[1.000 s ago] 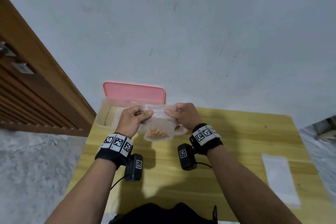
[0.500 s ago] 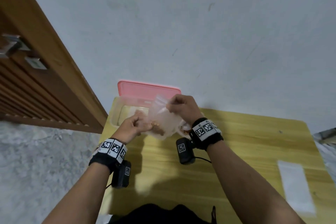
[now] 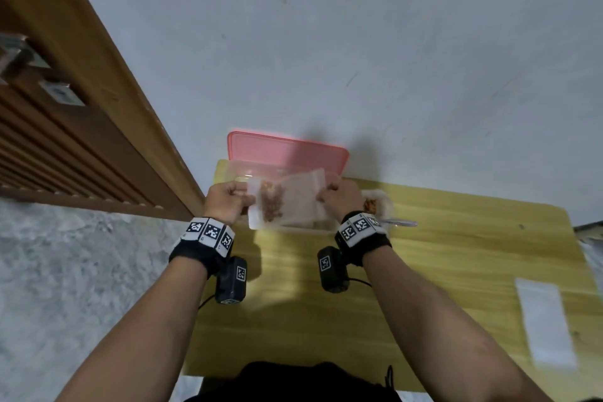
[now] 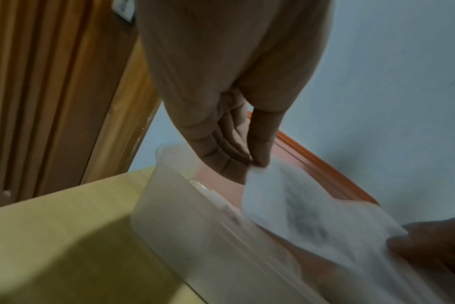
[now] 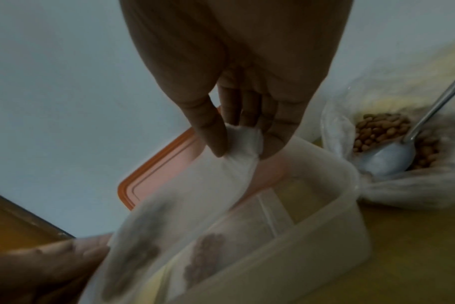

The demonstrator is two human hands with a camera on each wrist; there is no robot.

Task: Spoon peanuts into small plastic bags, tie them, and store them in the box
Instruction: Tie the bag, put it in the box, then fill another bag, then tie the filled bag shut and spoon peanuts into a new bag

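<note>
A small clear plastic bag (image 3: 287, 199) with peanuts in it is stretched sideways between both hands, just above the clear storage box (image 3: 238, 173). My left hand (image 3: 228, 202) pinches one end of the bag (image 4: 286, 197) between thumb and fingers. At the other end, my right hand (image 3: 339, 199) pinches a bunched corner of the bag (image 5: 243, 142). In the right wrist view the box (image 5: 346, 185) lies below the bag, with another peanut bag (image 5: 203, 255) lying inside it. The pink lid (image 3: 287, 153) leans against the wall behind the box.
A large open bag of peanuts (image 5: 382, 129) with a metal spoon (image 5: 392, 152) in it sits right of the box. Empty plastic bags (image 3: 545, 323) lie at the right of the yellow table (image 3: 440, 254). A wooden door frame (image 3: 98, 75) stands at the left.
The bag went from hanging with the peanuts at its bottom to lying sideways between my hands, over the box. My hands moved apart and the head view shifted.
</note>
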